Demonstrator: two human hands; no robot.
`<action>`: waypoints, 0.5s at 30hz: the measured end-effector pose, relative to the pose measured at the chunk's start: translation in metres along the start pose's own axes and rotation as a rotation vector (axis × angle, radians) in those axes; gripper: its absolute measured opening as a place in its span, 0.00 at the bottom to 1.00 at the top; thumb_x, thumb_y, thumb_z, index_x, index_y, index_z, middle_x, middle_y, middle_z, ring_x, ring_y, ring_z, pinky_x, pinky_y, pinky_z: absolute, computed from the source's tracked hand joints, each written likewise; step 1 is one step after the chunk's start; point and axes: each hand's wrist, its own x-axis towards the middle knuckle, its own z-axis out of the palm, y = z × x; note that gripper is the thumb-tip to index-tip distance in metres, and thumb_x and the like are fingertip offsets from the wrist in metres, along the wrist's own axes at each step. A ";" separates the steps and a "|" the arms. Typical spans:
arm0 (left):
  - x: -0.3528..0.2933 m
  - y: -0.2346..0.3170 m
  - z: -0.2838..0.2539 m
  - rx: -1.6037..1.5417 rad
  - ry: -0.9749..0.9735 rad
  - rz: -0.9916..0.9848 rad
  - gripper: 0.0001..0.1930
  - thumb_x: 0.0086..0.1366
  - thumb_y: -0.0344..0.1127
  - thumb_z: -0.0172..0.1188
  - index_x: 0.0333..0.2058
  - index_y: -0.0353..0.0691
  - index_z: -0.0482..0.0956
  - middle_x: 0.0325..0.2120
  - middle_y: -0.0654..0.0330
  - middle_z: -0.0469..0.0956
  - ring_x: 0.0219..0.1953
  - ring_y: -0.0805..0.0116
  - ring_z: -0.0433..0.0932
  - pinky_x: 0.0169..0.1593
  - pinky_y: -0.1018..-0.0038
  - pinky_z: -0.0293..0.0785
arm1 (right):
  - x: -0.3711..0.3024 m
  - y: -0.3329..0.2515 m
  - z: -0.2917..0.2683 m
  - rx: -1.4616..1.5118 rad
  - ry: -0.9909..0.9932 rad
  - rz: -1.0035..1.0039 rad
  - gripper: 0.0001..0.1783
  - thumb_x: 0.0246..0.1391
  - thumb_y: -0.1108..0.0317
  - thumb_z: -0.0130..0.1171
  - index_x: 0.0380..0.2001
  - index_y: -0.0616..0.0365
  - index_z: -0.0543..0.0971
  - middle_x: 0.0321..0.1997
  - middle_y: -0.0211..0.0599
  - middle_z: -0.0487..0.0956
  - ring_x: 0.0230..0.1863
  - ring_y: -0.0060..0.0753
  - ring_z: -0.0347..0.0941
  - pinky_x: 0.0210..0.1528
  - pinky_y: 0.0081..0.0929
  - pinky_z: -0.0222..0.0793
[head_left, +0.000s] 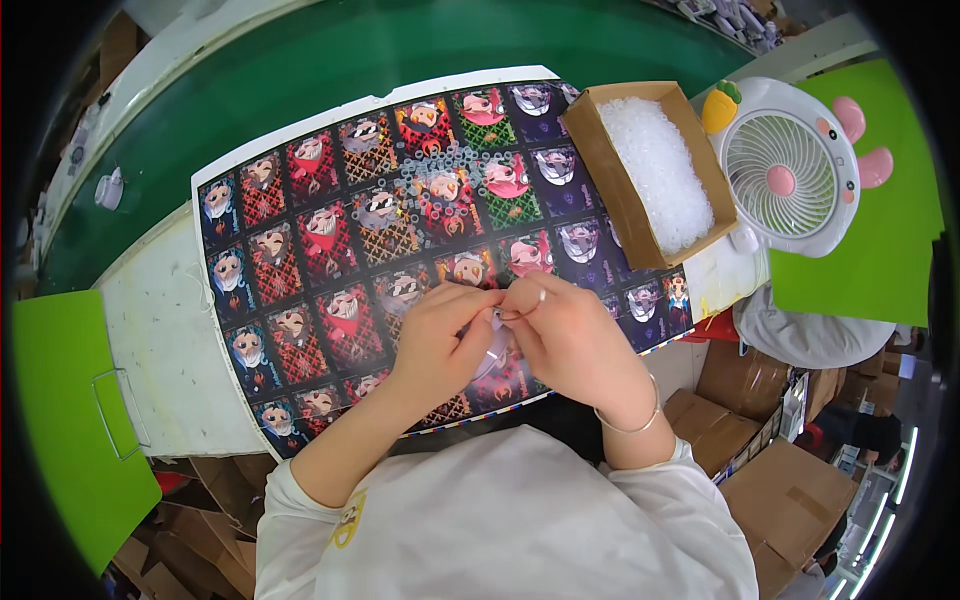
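My left hand (445, 335) and my right hand (570, 335) meet near the front of a printed sheet, both with thumb and fingers pinched. Between the fingertips is a small pale lilac piece (492, 352), partly see-through; its kind cannot be made out, and the fingers cover much of it. The printed sheet (330, 230) lies beneath, showing rows of colourful cartoon figures on dark panels. Scattered over its far middle are many small translucent rings (440, 190), beyond my hands.
An open cardboard box (590, 125) of small clear plastic bits (660, 175) stands at the sheet's right corner. Beside it is a white fan (785, 170) with pink ears. A green belt-like surface (400, 45) runs behind; cardboard boxes (785, 500) stand at lower right.
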 end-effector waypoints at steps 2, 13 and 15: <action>0.000 0.001 -0.001 0.001 -0.004 -0.011 0.11 0.62 0.26 0.56 0.41 0.34 0.83 0.33 0.52 0.82 0.37 0.53 0.80 0.43 0.62 0.74 | 0.002 0.004 -0.005 0.048 -0.065 -0.018 0.04 0.52 0.80 0.58 0.30 0.63 0.74 0.31 0.45 0.76 0.34 0.53 0.75 0.35 0.39 0.72; 0.000 0.000 0.000 -0.013 -0.004 -0.029 0.10 0.63 0.24 0.55 0.40 0.32 0.82 0.32 0.52 0.81 0.34 0.56 0.79 0.40 0.66 0.73 | 0.003 0.010 -0.002 0.043 -0.049 -0.006 0.03 0.52 0.81 0.57 0.29 0.63 0.75 0.29 0.45 0.76 0.32 0.50 0.74 0.34 0.37 0.71; 0.000 0.000 -0.001 -0.040 -0.002 -0.043 0.10 0.63 0.25 0.55 0.41 0.34 0.82 0.32 0.52 0.81 0.35 0.55 0.79 0.41 0.64 0.73 | 0.001 0.016 0.000 0.049 -0.043 -0.027 0.03 0.52 0.81 0.57 0.30 0.63 0.76 0.30 0.44 0.76 0.31 0.47 0.74 0.34 0.35 0.71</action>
